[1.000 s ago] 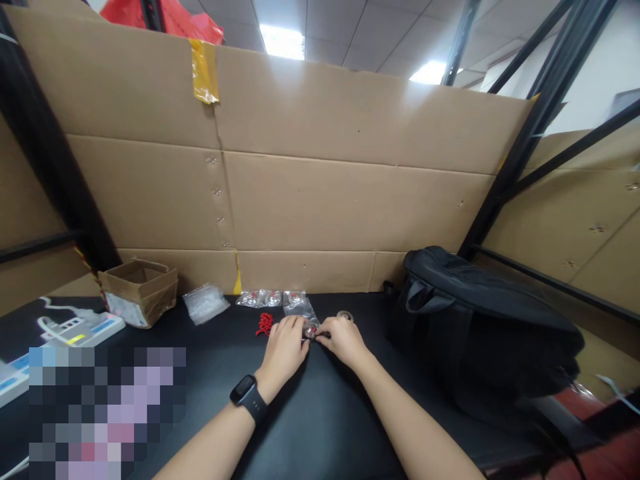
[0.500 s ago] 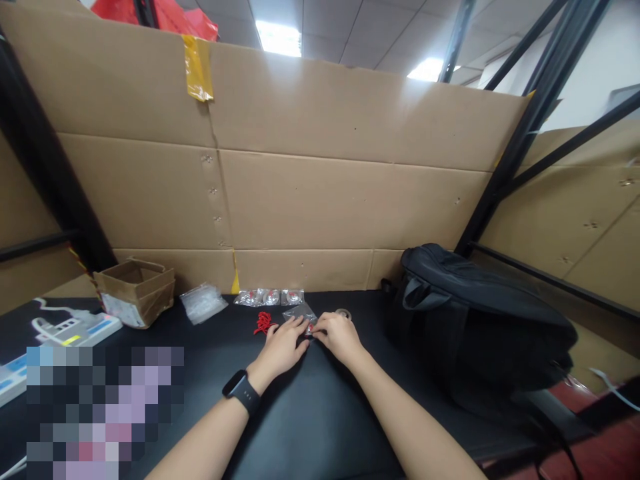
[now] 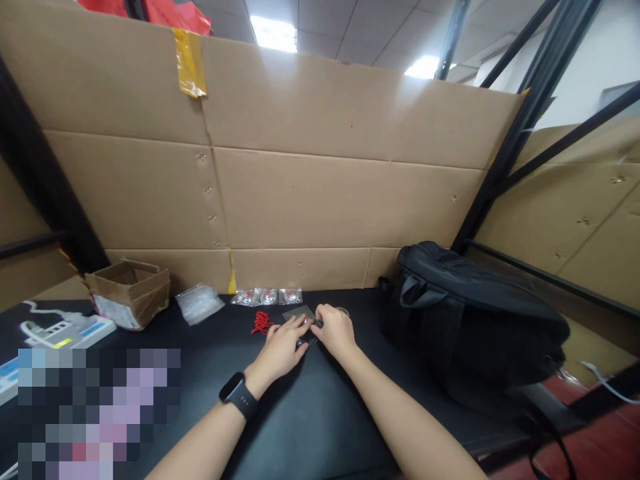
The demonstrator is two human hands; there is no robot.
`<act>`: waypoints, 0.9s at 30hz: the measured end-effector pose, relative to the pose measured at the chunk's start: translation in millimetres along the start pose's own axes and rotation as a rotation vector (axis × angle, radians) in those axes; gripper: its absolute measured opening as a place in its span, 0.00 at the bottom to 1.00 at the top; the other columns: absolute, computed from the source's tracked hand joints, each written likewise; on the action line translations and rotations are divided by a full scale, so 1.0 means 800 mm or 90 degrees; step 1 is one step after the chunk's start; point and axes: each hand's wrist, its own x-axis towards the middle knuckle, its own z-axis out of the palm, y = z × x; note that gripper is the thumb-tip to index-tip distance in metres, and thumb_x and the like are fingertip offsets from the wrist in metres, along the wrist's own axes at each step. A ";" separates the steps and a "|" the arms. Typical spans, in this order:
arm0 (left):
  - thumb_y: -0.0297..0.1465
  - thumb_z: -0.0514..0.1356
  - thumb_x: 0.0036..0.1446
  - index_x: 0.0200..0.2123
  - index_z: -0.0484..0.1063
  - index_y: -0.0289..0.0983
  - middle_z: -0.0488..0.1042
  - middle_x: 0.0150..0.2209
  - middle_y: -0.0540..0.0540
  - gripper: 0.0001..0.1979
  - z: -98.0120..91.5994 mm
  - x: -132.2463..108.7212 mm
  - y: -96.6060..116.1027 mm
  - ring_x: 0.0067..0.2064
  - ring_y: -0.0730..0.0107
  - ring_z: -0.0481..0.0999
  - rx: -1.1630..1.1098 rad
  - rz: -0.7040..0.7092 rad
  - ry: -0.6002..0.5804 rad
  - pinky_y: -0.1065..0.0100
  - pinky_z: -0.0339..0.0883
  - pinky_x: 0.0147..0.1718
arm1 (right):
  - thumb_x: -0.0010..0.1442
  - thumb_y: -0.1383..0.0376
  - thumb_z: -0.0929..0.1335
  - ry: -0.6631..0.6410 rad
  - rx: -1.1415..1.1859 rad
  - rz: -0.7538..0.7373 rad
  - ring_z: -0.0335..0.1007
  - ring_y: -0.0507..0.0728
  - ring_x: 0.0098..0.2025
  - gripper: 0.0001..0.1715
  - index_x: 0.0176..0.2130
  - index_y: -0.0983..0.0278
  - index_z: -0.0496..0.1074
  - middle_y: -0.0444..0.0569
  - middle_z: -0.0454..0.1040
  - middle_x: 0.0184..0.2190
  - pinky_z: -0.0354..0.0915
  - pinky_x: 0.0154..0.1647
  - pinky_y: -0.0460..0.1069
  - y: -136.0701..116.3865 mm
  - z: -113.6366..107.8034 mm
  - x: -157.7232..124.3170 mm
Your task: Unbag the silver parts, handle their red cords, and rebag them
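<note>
On the black table, a small clear plastic bag lies partly under my hands, with a bit of red and silver showing by the fingertips. My left hand, a black watch on its wrist, rests over the bag with fingers stretched out and thumb apart. Beside it, my right hand has thumb and fingers pinched at the bag's right edge; the exact grip is partly hidden. Just left of my left fingers sits a bundle of red cord. A ring-shaped roll, perhaps tape, peeks out behind my right hand.
Several clear packets with round silvery items line the cardboard wall. Further left are a stack of clear bags, an open cardboard box and a power strip. A black backpack stands at right.
My right fingers have shifted slightly up along the bag's edge. My left thumb has moved a little, with a dark glint now showing beneath it. The view has drifted slightly.
</note>
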 end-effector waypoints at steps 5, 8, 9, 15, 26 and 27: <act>0.35 0.61 0.57 0.69 0.52 0.49 0.56 0.70 0.45 0.38 -0.005 0.001 -0.005 0.69 0.53 0.60 -0.070 -0.002 0.020 0.48 0.55 0.62 | 0.56 0.61 0.74 -0.010 0.021 -0.024 0.72 0.55 0.36 0.14 0.37 0.59 0.66 0.42 0.75 0.36 0.54 0.35 0.47 0.002 -0.001 0.001; 0.35 0.64 0.53 0.71 0.47 0.44 0.60 0.69 0.41 0.45 -0.007 0.003 -0.008 0.66 0.52 0.64 -0.111 -0.023 0.034 0.50 0.57 0.61 | 0.54 0.57 0.75 -0.030 0.046 -0.030 0.72 0.55 0.38 0.19 0.39 0.58 0.65 0.42 0.75 0.38 0.54 0.34 0.47 0.004 -0.004 0.000; 0.35 0.65 0.53 0.70 0.47 0.44 0.61 0.68 0.40 0.46 -0.007 0.002 -0.008 0.66 0.51 0.65 -0.120 -0.023 0.029 0.50 0.57 0.61 | 0.54 0.57 0.75 -0.032 0.047 -0.021 0.72 0.55 0.38 0.19 0.40 0.58 0.65 0.43 0.75 0.38 0.54 0.34 0.47 0.004 -0.005 -0.001; 0.31 0.67 0.51 0.71 0.44 0.48 0.59 0.69 0.42 0.49 -0.010 -0.005 -0.002 0.67 0.53 0.63 -0.170 0.037 0.019 0.51 0.57 0.63 | 0.58 0.60 0.72 -0.022 -0.002 0.029 0.72 0.56 0.38 0.14 0.41 0.58 0.65 0.44 0.75 0.38 0.56 0.36 0.48 -0.004 -0.005 -0.003; 0.24 0.68 0.48 0.73 0.37 0.48 0.53 0.71 0.39 0.57 -0.005 -0.005 -0.003 0.69 0.53 0.58 -0.338 0.102 0.036 0.52 0.55 0.67 | 0.54 0.50 0.73 -0.074 0.008 0.086 0.74 0.61 0.42 0.26 0.46 0.60 0.64 0.51 0.76 0.42 0.59 0.38 0.50 -0.016 -0.012 -0.005; 0.24 0.68 0.48 0.72 0.37 0.48 0.52 0.71 0.39 0.57 -0.005 -0.005 -0.002 0.70 0.53 0.58 -0.340 0.104 0.035 0.51 0.54 0.67 | 0.55 0.51 0.72 -0.076 0.003 0.088 0.74 0.62 0.42 0.25 0.46 0.60 0.64 0.51 0.77 0.40 0.59 0.39 0.50 -0.016 -0.012 -0.003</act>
